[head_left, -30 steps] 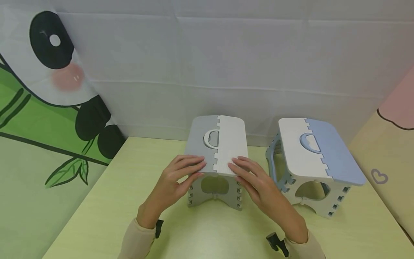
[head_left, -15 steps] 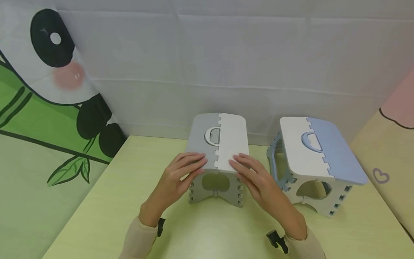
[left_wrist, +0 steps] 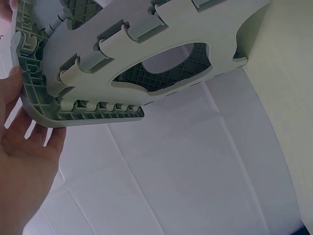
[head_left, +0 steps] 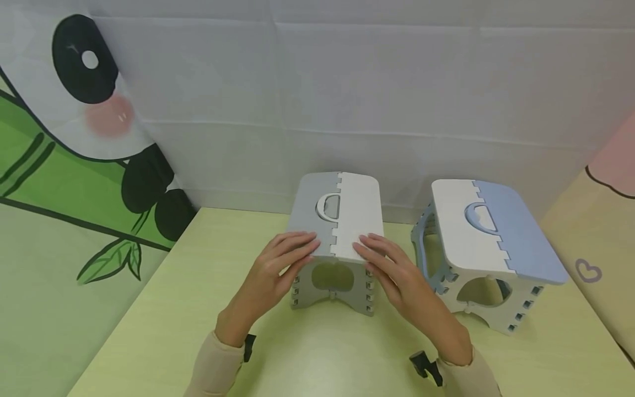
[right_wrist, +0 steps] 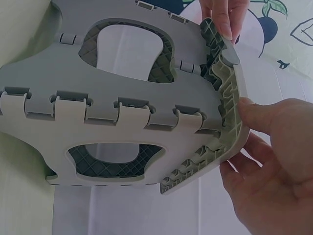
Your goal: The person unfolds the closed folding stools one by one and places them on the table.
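Note:
A grey-and-white folding stool (head_left: 360, 216) stands unfolded on the table in the head view. At its near left corner, my left hand (head_left: 270, 271) has its fingers over the grey half of the seat. My right hand (head_left: 399, 274) holds the near right corner, fingers on the white half. In the right wrist view the right thumb (right_wrist: 259, 115) presses the rim while the fingers lie on the seat's other side. The left wrist view shows the left hand (left_wrist: 29, 161) likewise at the ribbed rim. A white-and-blue folding stool (head_left: 533, 237) stands to the right, untouched.
The pale yellow table (head_left: 198, 286) reaches back to a white cloth backdrop (head_left: 387, 94). A printed panda panel (head_left: 74, 182) rises along the left side, and a pink and cream panel (head_left: 590, 231) along the right.
The grey-and-white stool has slid slightly away from me, with both hands staying on its near corners. The white-and-blue stool keeps its place; the head view shifts a little.

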Demonstrator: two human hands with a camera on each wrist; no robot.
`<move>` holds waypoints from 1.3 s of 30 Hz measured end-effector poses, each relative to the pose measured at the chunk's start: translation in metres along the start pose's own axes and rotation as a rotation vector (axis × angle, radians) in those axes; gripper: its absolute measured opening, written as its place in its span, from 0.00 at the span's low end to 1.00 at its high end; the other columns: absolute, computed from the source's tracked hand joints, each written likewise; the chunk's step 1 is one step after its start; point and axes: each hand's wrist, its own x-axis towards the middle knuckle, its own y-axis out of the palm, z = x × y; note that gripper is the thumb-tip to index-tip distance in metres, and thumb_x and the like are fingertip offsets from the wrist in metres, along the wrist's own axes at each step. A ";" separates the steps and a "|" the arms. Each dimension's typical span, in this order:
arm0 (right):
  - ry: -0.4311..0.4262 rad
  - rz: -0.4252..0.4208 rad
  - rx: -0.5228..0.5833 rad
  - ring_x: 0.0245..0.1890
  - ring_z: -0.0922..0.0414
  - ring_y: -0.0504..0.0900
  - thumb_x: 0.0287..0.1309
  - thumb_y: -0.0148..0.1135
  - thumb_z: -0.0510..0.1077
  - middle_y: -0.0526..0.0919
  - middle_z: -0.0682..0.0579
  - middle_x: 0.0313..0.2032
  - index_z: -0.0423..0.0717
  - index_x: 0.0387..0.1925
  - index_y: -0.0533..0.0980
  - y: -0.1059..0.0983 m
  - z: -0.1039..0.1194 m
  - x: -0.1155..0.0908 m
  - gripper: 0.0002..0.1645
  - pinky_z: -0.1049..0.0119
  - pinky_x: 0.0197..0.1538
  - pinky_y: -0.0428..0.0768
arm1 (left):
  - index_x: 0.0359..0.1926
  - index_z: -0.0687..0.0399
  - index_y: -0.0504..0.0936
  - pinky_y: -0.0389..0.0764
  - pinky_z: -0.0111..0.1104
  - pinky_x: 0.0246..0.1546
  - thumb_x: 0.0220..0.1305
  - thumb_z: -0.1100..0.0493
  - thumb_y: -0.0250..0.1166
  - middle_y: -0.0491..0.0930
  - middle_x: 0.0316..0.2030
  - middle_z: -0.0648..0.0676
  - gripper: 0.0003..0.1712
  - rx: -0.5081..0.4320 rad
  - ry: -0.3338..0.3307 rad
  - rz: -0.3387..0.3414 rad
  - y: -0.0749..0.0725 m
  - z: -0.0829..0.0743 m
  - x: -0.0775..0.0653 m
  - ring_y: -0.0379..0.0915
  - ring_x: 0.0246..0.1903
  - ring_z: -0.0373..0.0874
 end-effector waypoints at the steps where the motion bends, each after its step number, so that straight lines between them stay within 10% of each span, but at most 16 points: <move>1: 0.001 0.000 0.000 0.67 0.39 0.71 0.80 0.47 0.48 0.77 0.38 0.63 0.38 0.65 0.76 0.000 0.000 0.000 0.25 0.69 0.71 0.66 | 0.58 0.65 0.84 0.72 0.40 0.66 0.56 0.75 0.72 0.82 0.58 0.61 0.27 0.004 -0.005 0.006 0.000 0.000 0.000 0.75 0.59 0.57; 39: -0.013 0.001 -0.012 0.67 0.37 0.71 0.78 0.51 0.40 0.75 0.37 0.63 0.36 0.65 0.75 0.003 -0.006 0.008 0.21 0.71 0.69 0.68 | 0.58 0.65 0.84 0.69 0.40 0.69 0.60 0.73 0.70 0.82 0.58 0.62 0.23 0.047 -0.066 -0.046 0.009 0.004 0.001 0.74 0.61 0.58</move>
